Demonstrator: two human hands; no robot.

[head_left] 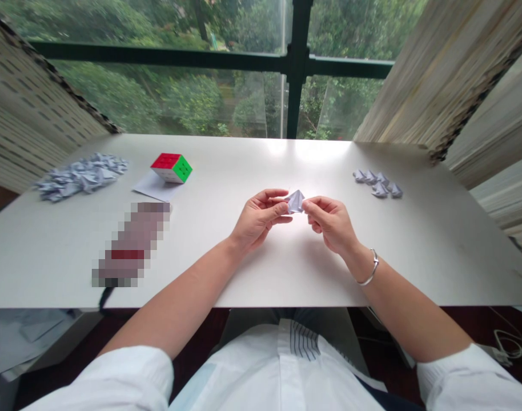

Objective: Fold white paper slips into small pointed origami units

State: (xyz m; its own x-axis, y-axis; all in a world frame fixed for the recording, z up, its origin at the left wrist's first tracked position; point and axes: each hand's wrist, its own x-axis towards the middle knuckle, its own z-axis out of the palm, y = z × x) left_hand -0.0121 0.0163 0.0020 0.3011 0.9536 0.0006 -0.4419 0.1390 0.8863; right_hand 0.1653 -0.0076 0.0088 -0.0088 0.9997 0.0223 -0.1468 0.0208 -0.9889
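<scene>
Between my two hands, a little above the middle of the white table, is a small folded white paper piece [296, 201] with a pointed top. My left hand [263, 216] pinches its left side between thumb and fingers. The thumb and forefinger of my right hand [329, 220] grip its right edge, with the other fingers curled in. Right of my hands lies a small group of similar folded paper pieces [380, 184]. A large heap of folded paper pieces [83, 176] lies at the far left of the table.
A Rubik's cube [172, 168] rests on white paper [152, 187] at the left. Nearer me is a pixelated oblong object [132, 242] with a dark strap or cable. The white table [252, 285] ends at a window, with curtains [398, 80] on both sides. Papers [25, 337] lie below the table's left edge.
</scene>
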